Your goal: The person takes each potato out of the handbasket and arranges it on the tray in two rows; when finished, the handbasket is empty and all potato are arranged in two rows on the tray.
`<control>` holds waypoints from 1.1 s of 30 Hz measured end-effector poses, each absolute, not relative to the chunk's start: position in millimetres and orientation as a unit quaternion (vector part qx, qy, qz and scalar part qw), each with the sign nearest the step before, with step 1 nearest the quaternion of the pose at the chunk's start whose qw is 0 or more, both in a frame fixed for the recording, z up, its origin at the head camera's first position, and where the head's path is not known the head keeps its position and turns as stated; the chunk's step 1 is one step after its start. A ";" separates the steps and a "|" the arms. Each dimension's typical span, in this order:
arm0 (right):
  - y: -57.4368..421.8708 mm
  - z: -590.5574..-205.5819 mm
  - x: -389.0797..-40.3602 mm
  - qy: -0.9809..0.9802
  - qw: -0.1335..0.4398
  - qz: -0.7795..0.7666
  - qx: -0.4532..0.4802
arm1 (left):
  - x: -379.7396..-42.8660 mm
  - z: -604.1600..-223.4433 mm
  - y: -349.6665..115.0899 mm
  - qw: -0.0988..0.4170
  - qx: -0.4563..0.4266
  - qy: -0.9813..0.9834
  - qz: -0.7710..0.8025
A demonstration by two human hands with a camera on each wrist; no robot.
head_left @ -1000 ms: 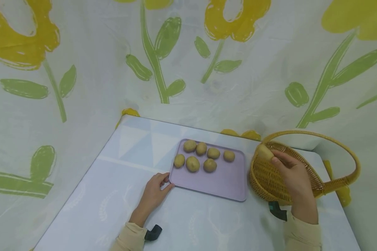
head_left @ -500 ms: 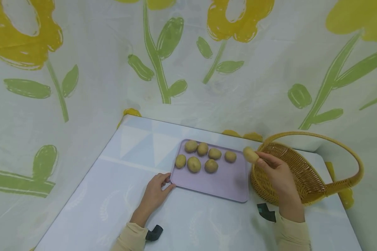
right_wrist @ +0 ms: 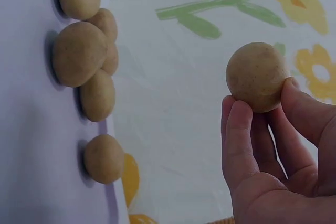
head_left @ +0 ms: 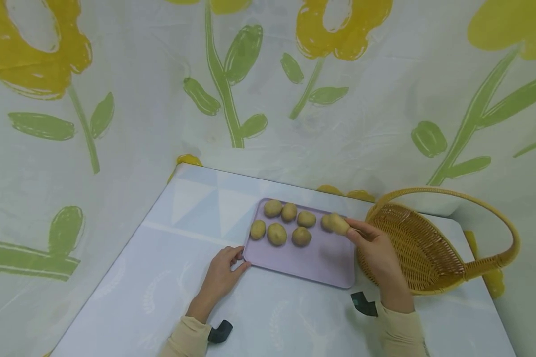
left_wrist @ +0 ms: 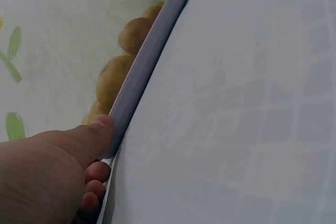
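Observation:
My right hand pinches a potato between thumb and fingertips, held up over the right part of the lilac tray. In the right wrist view the held potato is apart from the potatoes on the tray. Several more potatoes lie there in two rough rows toward the back and left; the held one overlaps the rightmost of these in the head view. My left hand grips the tray's near left corner. The left wrist view shows its thumb against the rim and the other fingers curled below.
Right of the tray stands a wicker basket with a tall arched handle. The pale table ends at a flower-printed curtain behind and on the left.
My right hand has carried the potato leftward from above the basket to above the tray. The left hand has stayed at the tray's corner.

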State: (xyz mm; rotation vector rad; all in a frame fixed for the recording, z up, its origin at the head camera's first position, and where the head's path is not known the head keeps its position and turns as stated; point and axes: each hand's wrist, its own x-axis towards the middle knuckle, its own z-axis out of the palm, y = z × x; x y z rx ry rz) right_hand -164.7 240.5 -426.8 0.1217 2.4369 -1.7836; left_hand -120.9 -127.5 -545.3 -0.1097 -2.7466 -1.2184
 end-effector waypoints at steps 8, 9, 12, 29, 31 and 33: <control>231.3 -439.5 -166.1 0.789 0.060 -0.610 0.043 | -121.8 -548.3 -128.0 0.064 -0.034 -0.913 -0.402; 230.5 -441.3 -166.3 0.789 0.060 -0.610 0.042 | -121.6 -548.7 -128.0 0.063 -0.034 -0.913 -0.402; 228.5 -446.5 -167.0 0.790 0.064 -0.608 0.041 | -121.3 -549.0 -127.9 0.062 -0.031 -0.913 -0.403; 217.2 -470.5 -170.1 0.787 0.078 -0.610 0.056 | -121.1 -544.7 -126.9 0.069 -0.031 -0.915 -0.396; 214.7 -471.7 -170.0 0.786 0.075 -0.611 0.059 | -121.0 -545.2 -126.8 0.070 -0.032 -0.915 -0.397; 213.3 -473.2 -169.9 0.787 0.074 -0.609 0.064 | -120.9 -545.7 -126.5 0.071 -0.035 -0.914 -0.398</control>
